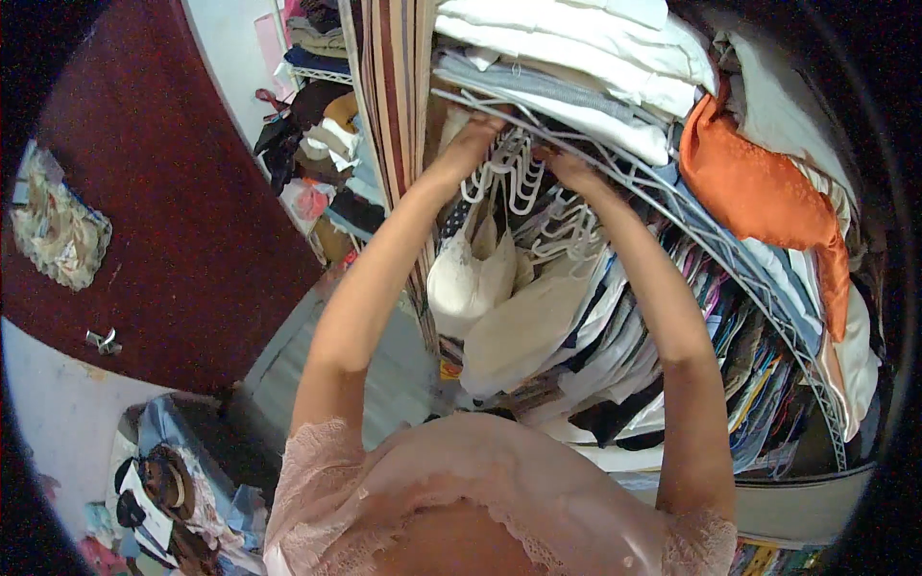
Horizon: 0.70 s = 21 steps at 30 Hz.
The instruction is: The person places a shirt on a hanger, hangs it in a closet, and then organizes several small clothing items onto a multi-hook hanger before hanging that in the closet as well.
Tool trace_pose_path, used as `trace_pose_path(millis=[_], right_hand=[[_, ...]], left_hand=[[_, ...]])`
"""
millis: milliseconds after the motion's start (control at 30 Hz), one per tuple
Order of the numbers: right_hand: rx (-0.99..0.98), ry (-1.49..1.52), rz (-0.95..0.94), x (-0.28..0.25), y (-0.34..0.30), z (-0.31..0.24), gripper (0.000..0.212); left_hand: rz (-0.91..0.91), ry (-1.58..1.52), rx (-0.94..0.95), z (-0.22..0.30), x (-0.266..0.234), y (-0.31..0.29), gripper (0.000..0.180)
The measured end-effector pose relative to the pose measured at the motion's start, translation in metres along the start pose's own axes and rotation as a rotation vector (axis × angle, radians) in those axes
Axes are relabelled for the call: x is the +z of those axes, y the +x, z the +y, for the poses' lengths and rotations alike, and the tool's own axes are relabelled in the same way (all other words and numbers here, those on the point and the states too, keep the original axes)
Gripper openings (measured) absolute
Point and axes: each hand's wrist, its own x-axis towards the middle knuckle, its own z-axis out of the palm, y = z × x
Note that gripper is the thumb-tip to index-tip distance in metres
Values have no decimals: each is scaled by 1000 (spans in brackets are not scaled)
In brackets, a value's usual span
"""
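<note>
Both my arms reach up under a wire shelf. My left hand is closed at the top of a bunch of white plastic hangers, just beside the striped curtain. On the other side of the same bunch, my right hand has its fingers mostly hidden by shadow and the shelf edge. Below my left hand hangs a cream bra, next to a dark dotted strap. More white hangers stick out beneath my right hand, above a beige garment.
A packed row of hanging clothes fills the space to the right. Folded white cloths and an orange satin cloth lie on the shelf. A striped curtain borders it at left, with a dark red door farther left.
</note>
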Motion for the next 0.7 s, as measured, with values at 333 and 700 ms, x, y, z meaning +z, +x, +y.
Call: trace_pose_path(millis=[333, 700], right_hand=[[151, 199, -90, -23, -38, -46, 58], [-10, -228, -410, -27, -62, -47, 74]], left_hand=[[-11, 354, -346, -178, 51, -139, 118], [284, 150, -889, -264, 83, -63, 62]])
